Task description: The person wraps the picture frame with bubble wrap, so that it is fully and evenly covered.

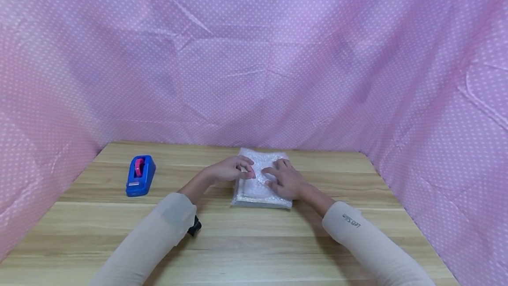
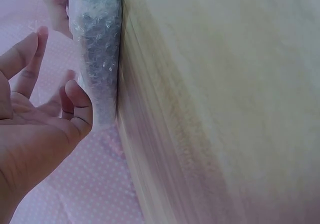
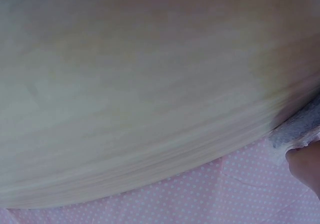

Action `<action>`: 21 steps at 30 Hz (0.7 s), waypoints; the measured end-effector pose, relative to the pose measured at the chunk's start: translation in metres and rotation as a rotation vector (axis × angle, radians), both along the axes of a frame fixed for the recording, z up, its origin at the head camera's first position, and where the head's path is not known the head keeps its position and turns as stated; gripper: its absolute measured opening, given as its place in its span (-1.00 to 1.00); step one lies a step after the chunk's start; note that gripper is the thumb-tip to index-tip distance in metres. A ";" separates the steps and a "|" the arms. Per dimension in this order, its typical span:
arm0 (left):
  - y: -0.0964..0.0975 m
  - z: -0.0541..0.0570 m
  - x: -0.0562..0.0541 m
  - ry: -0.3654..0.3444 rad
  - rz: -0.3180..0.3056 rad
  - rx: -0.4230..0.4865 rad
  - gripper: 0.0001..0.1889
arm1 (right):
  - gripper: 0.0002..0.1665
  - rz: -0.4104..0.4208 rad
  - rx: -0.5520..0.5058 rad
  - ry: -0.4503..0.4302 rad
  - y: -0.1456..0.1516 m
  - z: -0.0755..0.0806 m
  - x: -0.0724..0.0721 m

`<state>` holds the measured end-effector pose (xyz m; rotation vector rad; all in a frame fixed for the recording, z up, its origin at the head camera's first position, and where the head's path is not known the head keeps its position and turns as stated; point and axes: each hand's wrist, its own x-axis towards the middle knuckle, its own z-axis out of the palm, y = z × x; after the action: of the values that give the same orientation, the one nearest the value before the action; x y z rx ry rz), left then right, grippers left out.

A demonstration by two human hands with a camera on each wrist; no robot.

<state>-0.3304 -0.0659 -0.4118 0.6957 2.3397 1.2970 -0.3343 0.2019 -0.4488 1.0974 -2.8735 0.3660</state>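
Nearest to my camera are two pale sleeves (image 1: 147,237), reaching forward from the bottom of my view. Largest is the pink dotted curtain (image 1: 254,78), and in front of it the wooden table (image 1: 246,250). Near the far edge of this table, around the middle, lies the bubble-wrapped packet (image 1: 258,192). On it I see the right hand (image 1: 289,181), fingers spread and touching the wrap, gripping nothing that I can see. The left hand (image 1: 230,169) is at the packet's left side, fingers bent, thumb and fingertip close together; whether something thin is between them, I cannot tell. Well apart on the left stands the blue tape dispenser (image 1: 147,179) with its pink roll (image 1: 138,167). A small black object (image 1: 194,227) is partly hidden by the left sleeve.

I judge that the step in hand is settling the wrap closed. The next move probably calls for light pressure from the right fingers while the left ones fix the loose flap.
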 end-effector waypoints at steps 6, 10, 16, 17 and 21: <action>-0.001 -0.003 -0.001 0.064 -0.007 0.017 -0.79 | -0.45 0.002 -0.002 0.007 0.000 0.000 -0.001; 0.000 -0.006 -0.001 0.119 -0.010 0.017 -0.78 | -0.45 -0.001 0.001 0.003 -0.001 0.000 0.000; 0.002 -0.006 -0.005 0.174 0.027 0.002 -0.75 | -0.46 -0.001 0.005 0.000 0.000 0.000 0.000; 0.003 -0.006 -0.006 0.182 0.024 0.009 -0.74 | -0.46 0.000 0.004 0.001 0.000 0.000 0.000; 0.005 -0.006 -0.008 0.188 0.016 0.039 -0.71 | -0.46 0.000 0.011 0.006 -0.001 0.000 0.000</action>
<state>-0.3381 -0.0613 -0.4179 0.8469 2.4770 1.3396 -0.3346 0.2014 -0.4489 1.0982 -2.8736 0.3468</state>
